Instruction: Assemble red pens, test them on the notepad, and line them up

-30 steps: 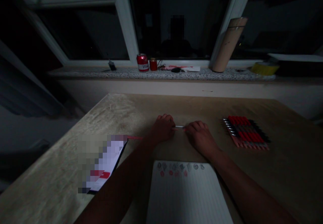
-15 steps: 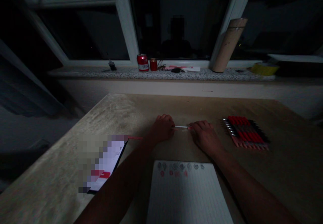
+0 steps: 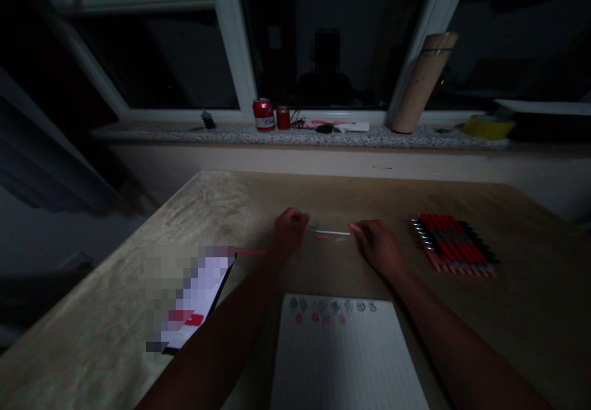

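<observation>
My right hand (image 3: pixel 379 245) is closed on a short pinkish-red tube (image 3: pixel 355 228), which looks like a pen part and pokes out from the fingertips. Across from it, my left hand (image 3: pixel 290 233) has its fingers curled together; whatever they pinch is too small and dark to make out. Between both hands a thin white pen refill (image 3: pixel 332 233) lies on the table. Just below the refill are a small red piece (image 3: pixel 321 237) and a pale, see-through bit (image 3: pixel 340 239). Nearer me lies a lined notepad (image 3: pixel 344 361) with black and red scribbles along its top.
To the right, several red and black pens (image 3: pixel 455 244) lie side by side. A phone (image 3: pixel 198 305) is partly behind my left forearm, with a pink stick (image 3: pixel 249 252) beyond it. On the sill stand a red can (image 3: pixel 263 115), a red jar (image 3: pixel 283 118) and a leaning tan cylinder (image 3: pixel 422 84).
My hands have moved apart and lifted off the refill, which now shows along more of its length. The red tube in my right hand has tilted up.
</observation>
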Motion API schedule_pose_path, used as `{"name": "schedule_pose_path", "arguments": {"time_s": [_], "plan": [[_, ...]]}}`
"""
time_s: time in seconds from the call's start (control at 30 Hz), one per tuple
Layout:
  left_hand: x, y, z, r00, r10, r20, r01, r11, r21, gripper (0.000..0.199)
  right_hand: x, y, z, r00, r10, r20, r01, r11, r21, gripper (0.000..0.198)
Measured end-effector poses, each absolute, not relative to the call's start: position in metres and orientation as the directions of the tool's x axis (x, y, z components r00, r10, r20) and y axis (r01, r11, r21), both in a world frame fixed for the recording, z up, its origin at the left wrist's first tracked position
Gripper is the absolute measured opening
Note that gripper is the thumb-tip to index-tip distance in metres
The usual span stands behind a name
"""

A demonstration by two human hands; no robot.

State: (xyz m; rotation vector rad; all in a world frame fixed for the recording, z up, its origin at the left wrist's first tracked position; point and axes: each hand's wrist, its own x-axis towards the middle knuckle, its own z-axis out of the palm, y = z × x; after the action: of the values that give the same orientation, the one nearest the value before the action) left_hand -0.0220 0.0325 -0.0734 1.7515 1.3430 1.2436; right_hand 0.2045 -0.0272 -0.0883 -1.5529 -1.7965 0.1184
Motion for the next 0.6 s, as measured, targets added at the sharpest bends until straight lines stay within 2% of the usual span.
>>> {"name": "schedule_pose_path", "arguments": {"time_s": [0.07, 0.13, 0.3, 0.43, 0.6], "plan": [[-0.023, 0.033, -0.073, -0.031, 0.975, 0.220, 0.219, -0.208, 0.953, 0.035, 0.205, -0.027, -0.090, 0.054, 0.890, 0.454, 0.799, 0.234, -0.554, 0.026], [-0.025, 0.036, -0.073, -0.102, 0.977, 0.190, 0.106, -0.179, 0.978, 0.038, 0.206, -0.026, -0.091, 0.163, 0.885, 0.436, 0.740, 0.183, -0.648, 0.034], [-0.030, 0.045, -0.075, -0.150, 0.986, 0.074, -0.116, -0.092, 0.989, 0.036, 0.214, -0.024, -0.092, 0.479, 0.819, 0.315, 0.432, 0.092, -0.897, 0.042], [-0.030, 0.045, -0.076, -0.166, 0.986, 0.032, -0.131, -0.054, 0.990, 0.034, 0.215, -0.026, -0.087, 0.560, 0.795, 0.235, 0.265, 0.097, -0.959, 0.037], [-0.029, 0.044, -0.076, -0.167, 0.985, 0.043, -0.109, -0.062, 0.992, 0.032, 0.209, -0.030, -0.078, 0.588, 0.782, 0.207, 0.232, 0.082, -0.969, 0.031]]}}
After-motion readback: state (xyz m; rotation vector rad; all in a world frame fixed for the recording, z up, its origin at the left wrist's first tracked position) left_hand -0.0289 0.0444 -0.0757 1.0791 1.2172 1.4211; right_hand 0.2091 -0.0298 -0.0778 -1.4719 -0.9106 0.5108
